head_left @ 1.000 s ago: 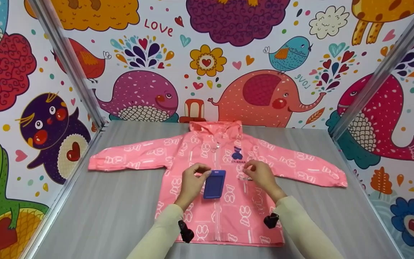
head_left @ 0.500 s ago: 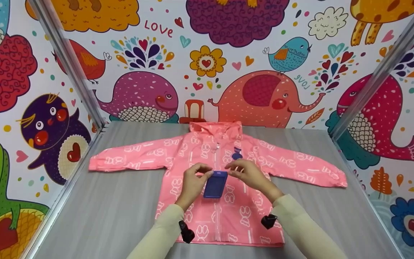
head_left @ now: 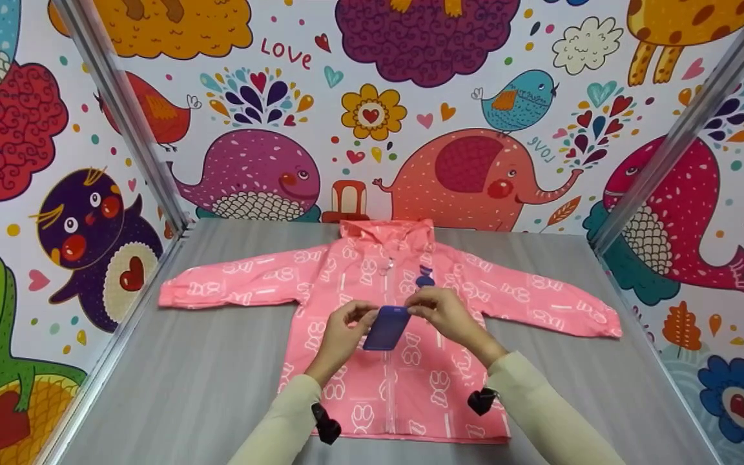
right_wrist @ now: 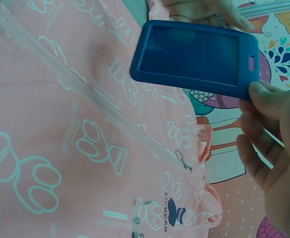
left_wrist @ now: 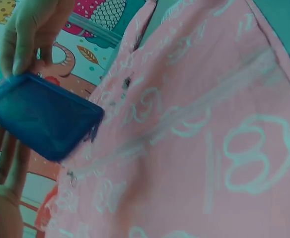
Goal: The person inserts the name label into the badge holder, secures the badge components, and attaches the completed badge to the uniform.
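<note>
As the left hand (head_left: 343,332) pinches one top corner of a single blue badge holder (head_left: 386,330), the right hand (head_left: 446,315) has the other top corner between thumb and finger: two hands, two tight pinches, its remaining fingers loosely bent! One slot shows at the holder's upper end, and the whole thing hangs tilted above one pink jacket (head_left: 362,391), over its one zipper (head_left: 390,394). Two sleeves spread wide, one dark-blue bear emblem (head_left: 424,278) on the chest, all flat on one grey bench (head_left: 197,381)! Two black wrist cameras (head_left: 327,424) flank it, and behind, one cartoon-covered wall (head_left: 372,161) carries one elephant.
</note>
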A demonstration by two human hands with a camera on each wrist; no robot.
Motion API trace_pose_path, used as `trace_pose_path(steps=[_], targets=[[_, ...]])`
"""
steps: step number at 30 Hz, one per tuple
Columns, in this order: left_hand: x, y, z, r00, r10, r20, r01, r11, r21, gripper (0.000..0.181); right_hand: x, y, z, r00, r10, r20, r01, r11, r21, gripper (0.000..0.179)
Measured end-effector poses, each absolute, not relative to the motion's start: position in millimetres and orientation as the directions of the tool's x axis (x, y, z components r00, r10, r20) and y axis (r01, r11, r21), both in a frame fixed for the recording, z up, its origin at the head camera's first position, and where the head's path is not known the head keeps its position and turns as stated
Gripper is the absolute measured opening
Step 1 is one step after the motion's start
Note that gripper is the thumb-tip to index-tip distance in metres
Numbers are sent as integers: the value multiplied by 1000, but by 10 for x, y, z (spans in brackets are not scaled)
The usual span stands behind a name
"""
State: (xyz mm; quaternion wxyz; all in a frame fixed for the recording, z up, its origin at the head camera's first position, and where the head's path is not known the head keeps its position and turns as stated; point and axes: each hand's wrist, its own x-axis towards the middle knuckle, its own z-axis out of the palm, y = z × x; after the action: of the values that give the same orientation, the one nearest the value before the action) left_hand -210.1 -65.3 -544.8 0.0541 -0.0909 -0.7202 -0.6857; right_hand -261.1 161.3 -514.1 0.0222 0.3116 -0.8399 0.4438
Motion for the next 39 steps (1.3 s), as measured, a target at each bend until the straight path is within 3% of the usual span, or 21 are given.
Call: trace_pose_path(steps=[3, 10, 18, 30, 36, 39], targets=[[-2134, -731, -5650, -979, 128, 161, 166, 28, 986, 25, -2592, 1631, -5105, -808, -483, 337, -540, 379, -751, 10], [-2060, -825, -5615, -960, 267, 81, 100, 60, 993, 33, -2413, 1633, -4780, -819, -469, 329, -505, 319, -802, 12], [-2141, -811, -5809, -928, 372, 8, 2, -14, 1000, 43, -2427, 1679, -4816, -820, -448, 356, -491, 232, -840, 12], [-2142, -807, -5798, -892, 452, 6, -27, -67, 997, 51, -2405, 1721, -4819, -832, -446, 331, -458, 216, -862, 14], [-2140, -800, -5800, -867, 498, 10, -21, -57, 998, 47, -2489, 1770, -4960, -837, -444, 319, -450, 227, -864, 15], [-2137, -784, -5792, -883, 469, 28, -3, -65, 998, 41, -2560, 1802, -5066, -841, -450, 299, -436, 237, -868, 14]])
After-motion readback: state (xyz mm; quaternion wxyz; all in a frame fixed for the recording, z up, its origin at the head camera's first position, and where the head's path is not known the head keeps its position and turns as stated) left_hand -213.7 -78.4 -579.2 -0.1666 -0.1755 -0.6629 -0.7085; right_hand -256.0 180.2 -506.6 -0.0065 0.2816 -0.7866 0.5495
